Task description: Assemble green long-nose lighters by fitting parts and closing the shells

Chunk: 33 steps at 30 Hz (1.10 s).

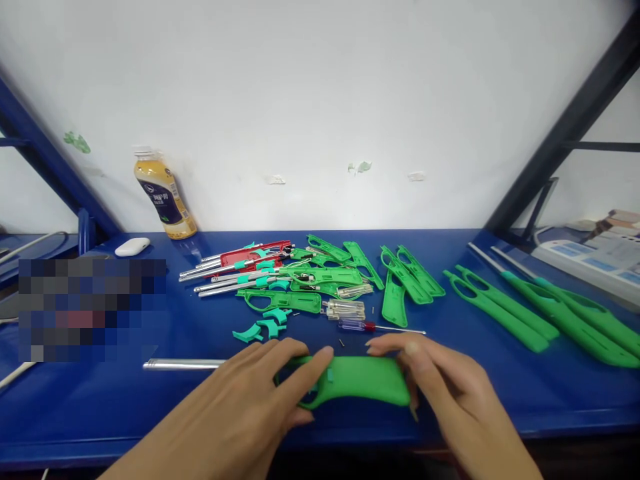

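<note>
"How are the arms set, over that blue table (100,413)?"

"Both come in low. With the green lighter (365,380) as the clock's centre, the left one reaches in from seven, the right from four. The left hand (265,380) is palm down, the right hand (450,373) half curled."

"And the grip?"

"The left has its fingers closed about the trigger end. The lighter is near the table's front edge, metal rod (185,364) pointing to nine. The right's fingers meet the butt at three; whether they pinch or merely touch, I can't tell."

"Any containers?"

"Biggest is a white-capped bottle (167,200) at ten, yellow-orange showing around its dark label. Then small clear cartridges (345,309) at twelve, just beyond the lighter; I can't make out what's inside."
</note>
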Each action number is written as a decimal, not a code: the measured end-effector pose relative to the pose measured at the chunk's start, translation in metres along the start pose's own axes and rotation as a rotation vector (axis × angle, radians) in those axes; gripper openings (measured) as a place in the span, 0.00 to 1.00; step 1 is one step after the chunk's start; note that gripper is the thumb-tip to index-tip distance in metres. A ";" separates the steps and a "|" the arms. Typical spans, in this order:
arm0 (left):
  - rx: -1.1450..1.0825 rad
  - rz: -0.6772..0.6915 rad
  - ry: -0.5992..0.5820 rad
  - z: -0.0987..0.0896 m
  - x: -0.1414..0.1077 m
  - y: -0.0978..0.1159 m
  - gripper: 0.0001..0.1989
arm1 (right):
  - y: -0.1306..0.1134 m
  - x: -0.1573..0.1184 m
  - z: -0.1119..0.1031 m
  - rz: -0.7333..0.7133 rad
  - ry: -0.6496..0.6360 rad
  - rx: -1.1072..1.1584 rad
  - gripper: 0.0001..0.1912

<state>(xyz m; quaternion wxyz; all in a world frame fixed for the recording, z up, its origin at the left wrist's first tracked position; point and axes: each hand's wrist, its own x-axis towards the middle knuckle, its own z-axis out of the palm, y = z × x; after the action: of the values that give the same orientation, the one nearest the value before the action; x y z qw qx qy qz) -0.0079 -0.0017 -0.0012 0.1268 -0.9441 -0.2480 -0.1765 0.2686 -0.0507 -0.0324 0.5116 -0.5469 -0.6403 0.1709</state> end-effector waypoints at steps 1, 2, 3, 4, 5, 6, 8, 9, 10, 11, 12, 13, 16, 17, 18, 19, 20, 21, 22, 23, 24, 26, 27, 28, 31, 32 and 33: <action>0.004 -0.015 -0.010 -0.001 -0.004 -0.003 0.23 | -0.001 0.001 0.000 -0.003 0.040 0.005 0.16; 0.002 -0.034 -0.028 -0.002 -0.008 -0.006 0.23 | -0.002 0.001 0.000 -0.023 0.068 -0.011 0.15; -0.003 -0.045 -0.030 -0.003 -0.011 -0.008 0.24 | -0.002 0.002 0.001 -0.065 0.072 -0.045 0.14; -0.013 -0.053 -0.031 -0.004 -0.013 -0.009 0.24 | -0.003 0.001 0.002 -0.118 0.060 -0.086 0.14; -0.020 -0.056 -0.023 -0.004 -0.013 -0.009 0.24 | -0.003 0.001 0.003 -0.168 0.032 -0.117 0.15; -0.024 -0.055 -0.005 -0.005 -0.012 -0.008 0.23 | -0.003 0.000 0.005 -0.211 -0.008 -0.131 0.16; -0.035 -0.056 0.034 -0.005 -0.005 -0.004 0.20 | -0.002 0.000 0.007 -0.268 -0.064 -0.120 0.15; -0.039 -0.064 0.058 -0.004 0.000 -0.002 0.19 | -0.002 0.000 0.008 -0.292 -0.066 -0.110 0.13; -0.043 -0.075 0.081 -0.004 0.004 0.000 0.20 | -0.002 0.001 0.009 -0.313 -0.052 -0.108 0.12; -0.046 -0.082 0.110 -0.003 0.008 0.002 0.20 | -0.002 0.001 0.009 -0.328 -0.031 -0.113 0.10; -0.050 -0.094 0.140 -0.003 0.011 0.003 0.20 | -0.001 0.002 0.009 -0.341 -0.008 -0.122 0.09; -0.054 -0.101 0.177 -0.002 0.013 0.004 0.19 | -0.002 0.002 0.009 -0.346 0.012 -0.133 0.08; -0.103 -0.098 0.284 0.002 0.012 0.002 0.13 | -0.002 0.001 0.009 -0.346 0.041 -0.147 0.07; -0.128 -0.090 0.308 0.004 0.010 0.001 0.13 | -0.002 0.000 0.009 -0.341 0.043 -0.147 0.07; -0.153 -0.082 0.318 0.005 0.008 0.000 0.12 | -0.002 -0.001 0.009 -0.334 0.042 -0.147 0.07; -0.171 -0.071 0.319 0.005 0.007 -0.001 0.13 | -0.003 -0.001 0.009 -0.330 0.046 -0.146 0.07; -0.181 -0.068 0.309 0.006 0.005 -0.001 0.16 | -0.003 -0.002 0.009 -0.330 0.054 -0.145 0.07; -0.179 -0.065 0.302 0.005 0.004 -0.002 0.19 | -0.004 -0.002 0.009 -0.332 0.063 -0.145 0.06; -0.167 -0.060 0.292 0.004 0.003 -0.002 0.23 | -0.004 -0.002 0.009 -0.335 0.070 -0.143 0.06; -0.143 -0.056 0.282 0.003 0.003 -0.002 0.26 | -0.005 -0.002 0.009 -0.339 0.076 -0.137 0.06; -0.115 -0.055 0.273 0.001 0.003 -0.002 0.29 | -0.005 -0.002 0.009 -0.337 0.080 -0.130 0.06; -0.054 -0.047 0.234 -0.001 0.003 -0.003 0.32 | -0.006 -0.003 0.008 -0.326 0.081 -0.114 0.07; -0.018 -0.033 0.218 -0.002 0.002 -0.002 0.32 | -0.006 -0.003 0.008 -0.320 0.080 -0.106 0.07; 0.016 -0.016 0.200 -0.002 0.001 -0.002 0.32 | -0.006 -0.003 0.008 -0.314 0.077 -0.101 0.07; 0.085 0.009 0.176 0.001 -0.007 0.002 0.32 | -0.006 -0.004 0.008 -0.313 0.063 -0.095 0.08; 0.085 -0.014 0.182 0.002 -0.010 0.005 0.32 | -0.006 -0.004 0.008 -0.315 0.060 -0.097 0.09; 0.069 -0.056 0.187 0.004 -0.013 0.009 0.32 | -0.006 -0.004 0.008 -0.320 0.057 -0.101 0.09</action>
<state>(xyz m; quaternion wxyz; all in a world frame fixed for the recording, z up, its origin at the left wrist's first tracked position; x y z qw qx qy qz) -0.0128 -0.0133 -0.0113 0.1768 -0.9112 -0.2675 -0.2586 0.2580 -0.0541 -0.0327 0.5223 -0.4676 -0.7121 0.0393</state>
